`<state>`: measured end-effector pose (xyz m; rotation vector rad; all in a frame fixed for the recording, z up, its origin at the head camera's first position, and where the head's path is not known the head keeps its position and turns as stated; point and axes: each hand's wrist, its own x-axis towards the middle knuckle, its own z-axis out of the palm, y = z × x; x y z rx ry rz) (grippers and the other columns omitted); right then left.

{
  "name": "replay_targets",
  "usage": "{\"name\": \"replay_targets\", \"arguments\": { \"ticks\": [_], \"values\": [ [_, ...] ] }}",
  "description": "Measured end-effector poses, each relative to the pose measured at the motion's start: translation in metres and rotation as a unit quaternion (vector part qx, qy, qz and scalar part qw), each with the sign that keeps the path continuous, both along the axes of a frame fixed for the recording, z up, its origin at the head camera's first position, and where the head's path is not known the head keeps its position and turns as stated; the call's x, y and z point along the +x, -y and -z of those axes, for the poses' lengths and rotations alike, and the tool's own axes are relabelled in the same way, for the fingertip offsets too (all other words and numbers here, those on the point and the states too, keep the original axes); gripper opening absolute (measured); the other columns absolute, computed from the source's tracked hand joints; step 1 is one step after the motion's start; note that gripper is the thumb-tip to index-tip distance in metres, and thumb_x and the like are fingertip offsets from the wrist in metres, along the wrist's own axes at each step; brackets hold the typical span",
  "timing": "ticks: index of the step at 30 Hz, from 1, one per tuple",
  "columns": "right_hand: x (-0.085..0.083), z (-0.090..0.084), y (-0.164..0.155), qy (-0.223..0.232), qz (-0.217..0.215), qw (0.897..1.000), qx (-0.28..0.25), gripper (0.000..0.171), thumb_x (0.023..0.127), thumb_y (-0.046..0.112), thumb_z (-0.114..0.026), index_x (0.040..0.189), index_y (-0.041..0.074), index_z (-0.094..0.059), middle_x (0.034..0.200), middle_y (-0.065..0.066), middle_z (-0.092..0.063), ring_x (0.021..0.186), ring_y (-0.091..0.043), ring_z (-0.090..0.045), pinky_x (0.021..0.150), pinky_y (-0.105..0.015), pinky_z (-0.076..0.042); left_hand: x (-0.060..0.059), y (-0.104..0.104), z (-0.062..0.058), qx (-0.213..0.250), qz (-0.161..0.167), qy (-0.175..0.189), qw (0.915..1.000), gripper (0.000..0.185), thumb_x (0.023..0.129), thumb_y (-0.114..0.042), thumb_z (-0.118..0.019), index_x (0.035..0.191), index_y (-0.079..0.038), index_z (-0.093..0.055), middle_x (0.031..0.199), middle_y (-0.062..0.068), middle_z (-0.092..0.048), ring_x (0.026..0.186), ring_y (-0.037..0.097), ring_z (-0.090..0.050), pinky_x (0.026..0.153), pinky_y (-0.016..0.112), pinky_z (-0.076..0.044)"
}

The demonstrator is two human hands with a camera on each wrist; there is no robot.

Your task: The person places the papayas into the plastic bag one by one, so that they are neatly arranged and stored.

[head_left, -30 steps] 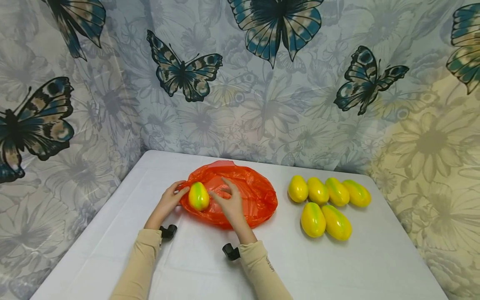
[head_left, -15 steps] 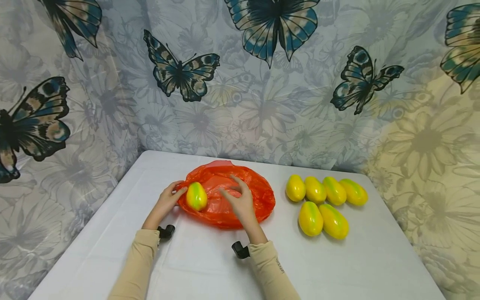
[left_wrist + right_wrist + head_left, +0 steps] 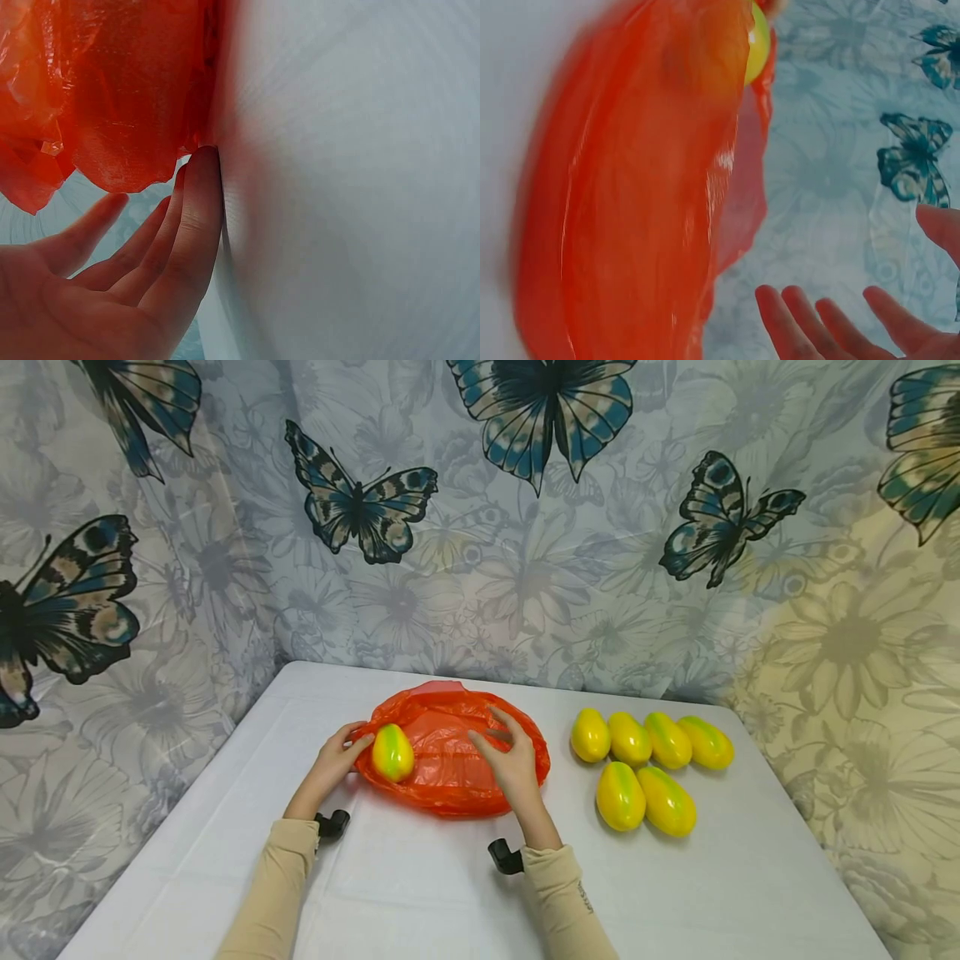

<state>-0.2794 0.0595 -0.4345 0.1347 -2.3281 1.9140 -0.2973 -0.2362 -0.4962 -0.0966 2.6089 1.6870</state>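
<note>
A red plastic bag (image 3: 450, 768) lies spread with its mouth up on the white table. Inside its left end sits a glossy yellow mango-like fruit (image 3: 393, 753) with a green streak. My left hand (image 3: 330, 764) is at the bag's left rim; in the left wrist view its fingers (image 3: 191, 217) are nearly straight, fingertips right at the red plastic, with the thumb apart. My right hand (image 3: 516, 764) hovers over the right part of the bag, fingers spread and holding nothing. In the right wrist view the bag's wall hides most of the fruit (image 3: 758, 46).
Several more yellow fruits (image 3: 621, 797) with green streaks stand in two rows right of the bag on the white table (image 3: 420, 893). Each wrist carries a black camera mount (image 3: 506, 857). A butterfly-print cloth (image 3: 525, 593) hangs behind the table.
My right hand has moved rightward, away from the fruit in the bag and across the bag's mouth. The left hand stays at the left rim. The head view has shifted slightly.
</note>
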Motion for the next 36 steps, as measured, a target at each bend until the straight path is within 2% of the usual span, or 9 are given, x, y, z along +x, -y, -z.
{"name": "replay_targets", "arguments": {
  "ticks": [8, 14, 21, 28, 34, 36],
  "values": [
    [-0.002, -0.003, -0.025, -0.013, 0.018, 1.0, 0.003, 0.056, 0.086, 0.023, -0.075, 0.137, 0.014, -0.055, 0.134, -0.014, -0.06, 0.12, -0.036, -0.059, 0.093, -0.046, -0.054, -0.001, -0.002, 0.0, -0.001, 0.002, 0.002, 1.0, 0.063, 0.1, -0.043, -0.051, 0.148, -0.006, -0.035, 0.145, 0.026, -0.043, 0.113, 0.035, -0.058, 0.073, 0.024, -0.056],
    [0.0, -0.006, -0.041, -0.003, 0.034, 0.999, 0.018, 0.054, 0.088, 0.024, -0.073, 0.138, 0.015, -0.054, 0.137, -0.012, -0.058, 0.121, -0.034, -0.059, 0.096, -0.046, -0.053, 0.0, -0.003, 0.0, -0.001, 0.002, 0.002, 1.0, 0.064, 0.1, -0.044, -0.051, 0.148, -0.006, -0.035, 0.145, 0.026, -0.043, 0.113, 0.035, -0.058, 0.073, 0.024, -0.056],
    [0.001, -0.008, -0.056, 0.006, 0.045, 0.999, 0.008, 0.054, 0.089, 0.024, -0.073, 0.138, 0.017, -0.053, 0.139, -0.009, -0.056, 0.122, -0.032, -0.057, 0.101, -0.047, -0.049, 0.001, -0.001, 0.0, 0.0, 0.0, 0.008, 1.0, 0.062, 0.1, -0.043, -0.05, 0.148, -0.006, -0.035, 0.146, 0.025, -0.042, 0.111, 0.033, -0.059, 0.073, 0.024, -0.055],
    [-0.001, -0.01, -0.069, 0.002, 0.058, 0.998, 0.014, 0.054, 0.09, 0.023, -0.071, 0.14, 0.017, -0.051, 0.139, -0.01, -0.056, 0.119, -0.029, -0.059, 0.1, -0.045, -0.051, 0.002, 0.0, -0.002, 0.006, 0.0, 0.008, 1.0, 0.062, 0.101, -0.042, -0.05, 0.148, -0.006, -0.035, 0.145, 0.025, -0.043, 0.105, 0.029, -0.061, 0.074, 0.024, -0.055],
    [0.001, -0.011, -0.081, -0.003, 0.081, 0.997, 0.008, 0.055, 0.089, 0.022, -0.072, 0.14, 0.013, -0.052, 0.139, -0.014, -0.055, 0.119, -0.033, -0.059, 0.111, -0.049, -0.04, 0.002, 0.0, -0.003, 0.004, 0.002, 0.007, 1.0, 0.061, 0.101, -0.041, -0.05, 0.149, -0.005, -0.034, 0.146, 0.026, -0.042, 0.107, 0.03, -0.061, 0.072, 0.023, -0.055],
    [0.002, -0.011, -0.086, 0.001, 0.089, 0.996, 0.012, 0.055, 0.089, 0.023, -0.072, 0.14, 0.014, -0.052, 0.139, -0.012, -0.056, 0.119, -0.031, -0.059, 0.11, -0.043, -0.043, 0.002, 0.0, -0.003, 0.005, 0.003, 0.007, 1.0, 0.062, 0.101, -0.04, -0.05, 0.149, -0.005, -0.033, 0.146, 0.027, -0.041, 0.109, 0.032, -0.06, 0.072, 0.023, -0.055]
  ]
}}
